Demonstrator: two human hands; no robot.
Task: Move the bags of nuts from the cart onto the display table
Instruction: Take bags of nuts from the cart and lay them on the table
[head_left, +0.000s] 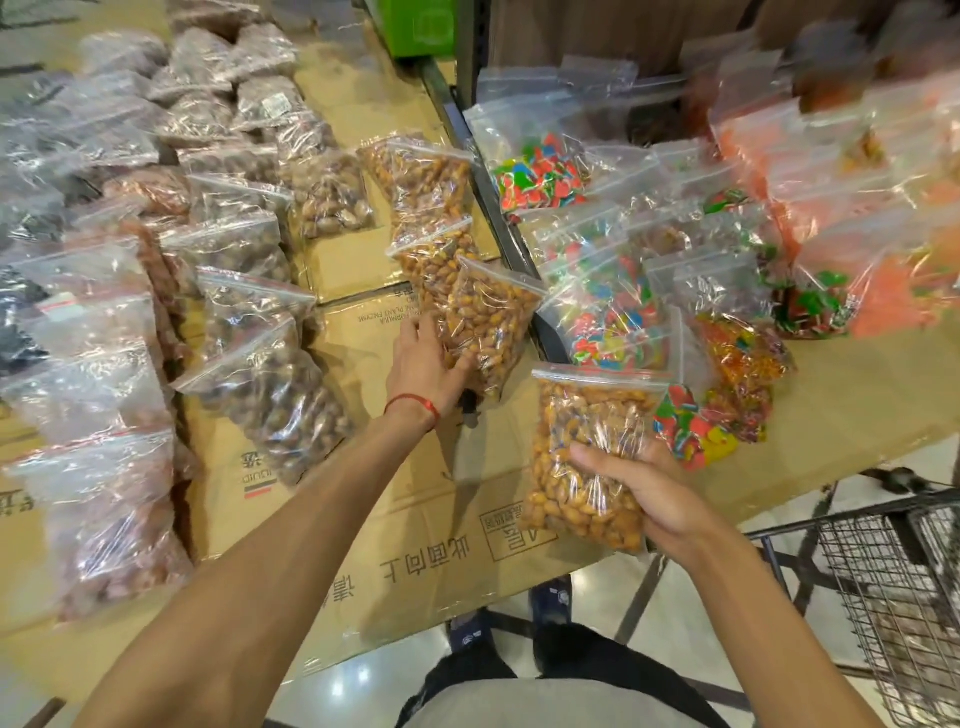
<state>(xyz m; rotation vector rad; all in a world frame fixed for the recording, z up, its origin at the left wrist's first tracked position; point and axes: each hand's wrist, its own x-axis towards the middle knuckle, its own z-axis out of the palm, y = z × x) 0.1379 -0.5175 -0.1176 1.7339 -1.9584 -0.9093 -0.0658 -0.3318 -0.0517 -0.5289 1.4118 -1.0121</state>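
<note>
My left hand (427, 364) grips the lower edge of a clear zip bag of golden-brown nuts (491, 325) that lies on the cardboard-covered display table (415, 530), at the near end of a short row of similar nut bags (428, 187). My right hand (641, 491) holds another bag of the same nuts (584, 441) by its bottom, raised just above the table's front edge. The wire cart (893, 582) stands at the lower right, beside the table.
Rows of bagged dark and reddish nuts (244, 322) fill the table's left side. Bags of coloured candy (613, 312) and orange snacks (831, 197) cover the adjoining table on the right. A green box (415, 26) sits at the back. My feet stand below the table edge.
</note>
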